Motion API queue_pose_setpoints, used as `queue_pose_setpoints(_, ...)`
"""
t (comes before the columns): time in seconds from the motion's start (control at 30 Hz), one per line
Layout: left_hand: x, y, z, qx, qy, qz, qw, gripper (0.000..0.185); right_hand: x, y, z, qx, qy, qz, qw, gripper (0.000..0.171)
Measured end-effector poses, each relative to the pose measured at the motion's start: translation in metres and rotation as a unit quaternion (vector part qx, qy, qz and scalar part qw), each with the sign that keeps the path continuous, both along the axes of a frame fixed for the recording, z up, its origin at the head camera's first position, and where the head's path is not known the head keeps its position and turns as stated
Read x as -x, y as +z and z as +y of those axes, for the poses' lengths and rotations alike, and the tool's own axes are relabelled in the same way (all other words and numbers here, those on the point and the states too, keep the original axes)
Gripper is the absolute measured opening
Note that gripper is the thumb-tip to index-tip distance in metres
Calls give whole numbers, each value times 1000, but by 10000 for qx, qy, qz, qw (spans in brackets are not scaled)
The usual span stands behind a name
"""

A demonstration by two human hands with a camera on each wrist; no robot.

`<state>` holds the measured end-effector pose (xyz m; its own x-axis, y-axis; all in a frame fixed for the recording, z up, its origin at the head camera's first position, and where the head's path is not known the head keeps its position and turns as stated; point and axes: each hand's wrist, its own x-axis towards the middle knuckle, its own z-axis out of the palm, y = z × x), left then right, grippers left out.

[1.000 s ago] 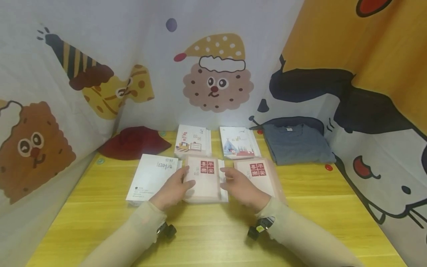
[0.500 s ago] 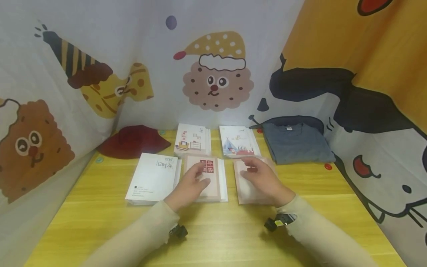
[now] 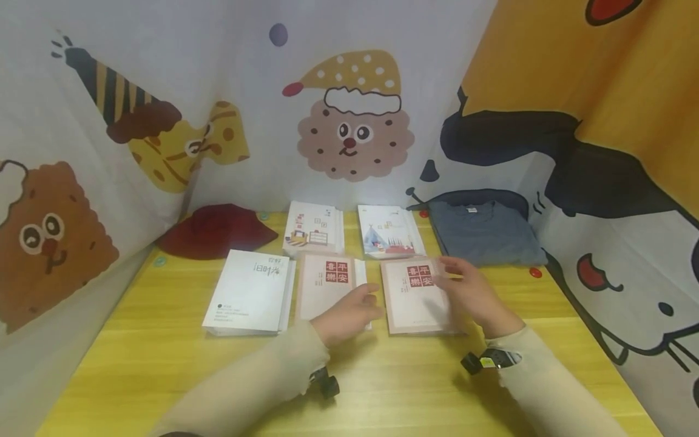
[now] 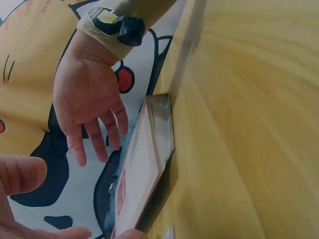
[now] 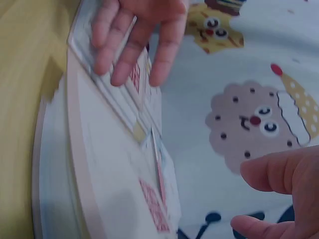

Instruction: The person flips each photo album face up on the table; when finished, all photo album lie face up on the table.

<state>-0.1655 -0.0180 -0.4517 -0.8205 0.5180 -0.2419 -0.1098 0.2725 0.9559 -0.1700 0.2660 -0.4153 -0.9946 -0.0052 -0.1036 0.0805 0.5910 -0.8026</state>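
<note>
Moved right since before: right hand point(image 3: 474, 294), fingers spread, holding nothing, beside right pink booklet point(image 3: 416, 296); left hand point(image 3: 349, 314) relaxed. Slide flat, keeping edges aligned.

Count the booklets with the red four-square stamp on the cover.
2: one front centre under the left hand, one right of it by the right hand. Both may be stacks hiding more.
</note>
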Motion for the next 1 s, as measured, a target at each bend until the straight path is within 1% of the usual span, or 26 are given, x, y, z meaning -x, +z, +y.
queue_pose_setpoints(0.1, 0, -2, 6, -62, -1, -114, 9999, 74, -1, -2, 11, -27, 2, -244, 9997, 67)
queue_pose_setpoints(0.27, 2, -3, 14, -355, 50, -381, 9986, 76, -2, -10, 20, -63, 89, -611, 9981, 71)
queue_pose_setpoints(0.4, 4, -1, 21, -535, 122, -597, 9967, 78, -3, -16, 20, -36, 193, -614, 9979, 75)
queue_pose_setpoints(0.57, 6, -1, 26, -670, 190, -802, 9943, 78, -2, -19, 16, -15, 193, -613, 9979, 78)
queue_pose_setpoints(0.8, 12, -6, 32, -1226, 341, -1116, 9856, 77, 0, -21, 14, 226, 205, -841, 9960, 80)
queue_pose_setpoints(1.0, 15, -9, 37, -1399, 412, -1137, 9827, 77, 4, -23, 14, 414, 286, -991, 9938, 81)
